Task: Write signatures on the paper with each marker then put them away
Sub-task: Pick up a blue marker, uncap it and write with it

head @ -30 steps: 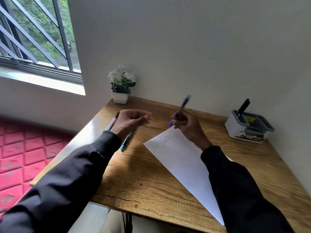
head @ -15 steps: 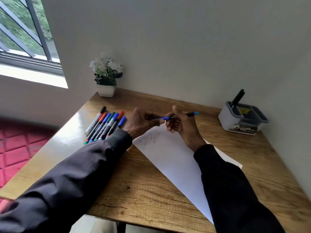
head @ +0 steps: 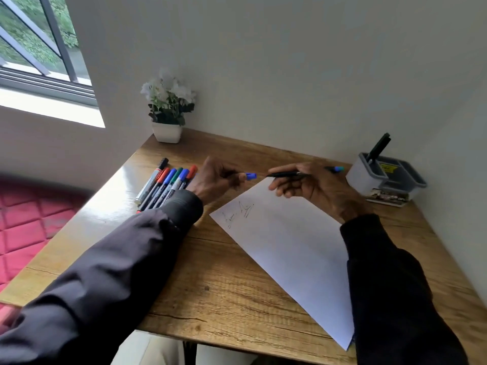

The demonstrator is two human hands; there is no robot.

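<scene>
A white sheet of paper (head: 290,241) lies slanted on the wooden desk (head: 210,285), with two scribbled signatures near its far left corner. My right hand (head: 313,185) holds a dark marker (head: 287,174) level above the paper's far corner, its tip pointing left and its blue end sticking out to the right. My left hand (head: 216,177) pinches the marker's blue cap (head: 251,176), a short gap from the tip. Several capped markers (head: 168,183) lie side by side on the desk left of my left hand.
A grey and white organiser (head: 384,177) with one black marker (head: 378,147) standing in it sits at the desk's far right. A small white pot of white flowers (head: 168,111) stands at the far left corner. Walls close the back and right.
The cap has come off the marker: my left hand now holds it apart from the tip. The camera has shifted, bringing the row of markers into fuller view.
</scene>
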